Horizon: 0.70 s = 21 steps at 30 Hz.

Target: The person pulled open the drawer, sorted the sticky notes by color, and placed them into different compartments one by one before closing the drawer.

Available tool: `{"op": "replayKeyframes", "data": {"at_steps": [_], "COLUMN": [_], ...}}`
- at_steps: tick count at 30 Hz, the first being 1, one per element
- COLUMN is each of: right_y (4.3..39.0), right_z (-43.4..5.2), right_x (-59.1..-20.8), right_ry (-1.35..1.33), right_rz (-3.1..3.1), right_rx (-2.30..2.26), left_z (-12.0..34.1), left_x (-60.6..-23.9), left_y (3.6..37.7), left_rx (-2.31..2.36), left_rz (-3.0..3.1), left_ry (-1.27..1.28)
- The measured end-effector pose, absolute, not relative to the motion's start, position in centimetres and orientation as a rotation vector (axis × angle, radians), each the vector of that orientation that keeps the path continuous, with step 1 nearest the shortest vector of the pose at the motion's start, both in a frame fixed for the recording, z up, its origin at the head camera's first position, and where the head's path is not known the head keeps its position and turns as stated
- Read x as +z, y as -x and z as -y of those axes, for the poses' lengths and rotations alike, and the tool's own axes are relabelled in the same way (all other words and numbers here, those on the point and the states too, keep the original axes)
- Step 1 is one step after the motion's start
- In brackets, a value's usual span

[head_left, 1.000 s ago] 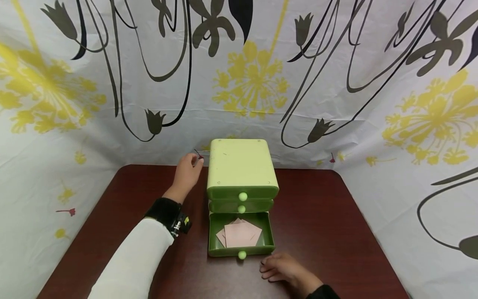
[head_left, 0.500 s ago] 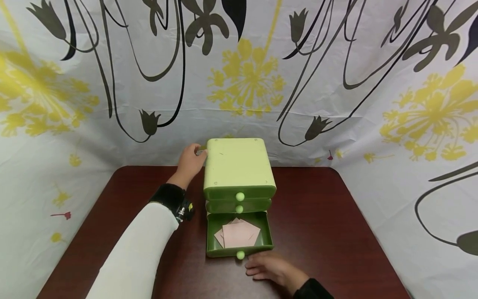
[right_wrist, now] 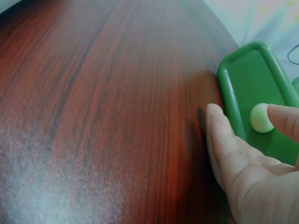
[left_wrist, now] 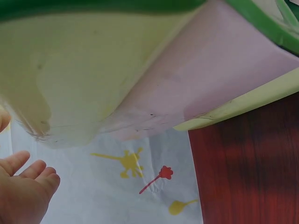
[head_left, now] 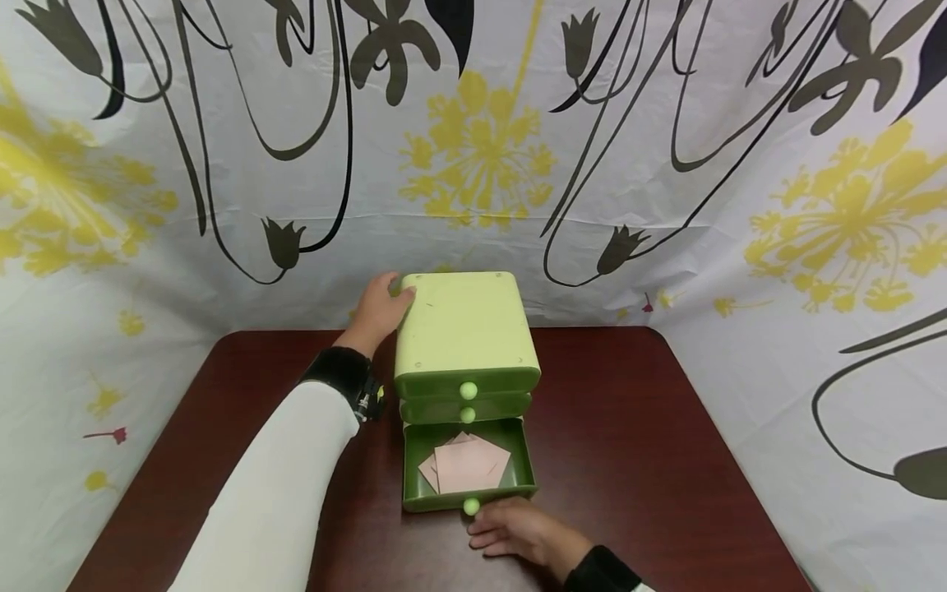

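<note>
A small drawer cabinet [head_left: 462, 325] with a pale yellow-green top and green drawers stands on the table. Its bottom drawer [head_left: 527, 456] is pulled out and holds several pale pink paper pieces [head_left: 469, 464]. My left hand [head_left: 379, 311] is at the cabinet's back left corner, thumb at the top edge; in the left wrist view the fingers [left_wrist: 35, 175] stretch out loosely beside its side wall. Fingers extended, my right hand [head_left: 521, 530] lies low at the bottom drawer's front. In the right wrist view its thumb overlaps the round light-green knob [right_wrist: 261, 119].
The middle drawer [head_left: 436, 409] sticks out a little beneath the top one [head_left: 429, 385]. Around the dark reddish-brown table [head_left: 629, 460] hangs a white cloth [head_left: 473, 247] with yellow and grey flower prints, close behind the cabinet.
My left hand has moved from beside the cabinet onto its back left corner. My right hand has shifted left toward the bottom drawer's knob. The view has turned slightly right.
</note>
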State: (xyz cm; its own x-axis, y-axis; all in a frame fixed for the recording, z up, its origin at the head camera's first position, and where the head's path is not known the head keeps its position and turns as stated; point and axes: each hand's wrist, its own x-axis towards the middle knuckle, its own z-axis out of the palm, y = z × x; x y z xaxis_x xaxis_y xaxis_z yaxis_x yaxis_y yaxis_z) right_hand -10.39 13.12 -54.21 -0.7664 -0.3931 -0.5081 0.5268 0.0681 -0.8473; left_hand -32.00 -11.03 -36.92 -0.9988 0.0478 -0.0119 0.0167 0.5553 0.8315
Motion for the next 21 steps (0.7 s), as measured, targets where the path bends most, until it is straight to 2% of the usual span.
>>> {"op": "replayKeyframes", "data": {"at_steps": [7,21], "right_y": [10.5,11.0], "right_z": [-12.4,-12.0], "right_x": [-54.6,-54.8], "right_ry": [-0.162,-0.202], "right_rz": [-1.627,-1.512], "right_rx": [-1.812,-1.866], "left_z": [10.6,10.5], "left_x": [-37.0,-37.3], "left_y": [33.0,34.0], "left_rx": [1.417,1.432], "left_rz": [-2.738,-2.695], "left_ry": [-0.128,-0.094]}}
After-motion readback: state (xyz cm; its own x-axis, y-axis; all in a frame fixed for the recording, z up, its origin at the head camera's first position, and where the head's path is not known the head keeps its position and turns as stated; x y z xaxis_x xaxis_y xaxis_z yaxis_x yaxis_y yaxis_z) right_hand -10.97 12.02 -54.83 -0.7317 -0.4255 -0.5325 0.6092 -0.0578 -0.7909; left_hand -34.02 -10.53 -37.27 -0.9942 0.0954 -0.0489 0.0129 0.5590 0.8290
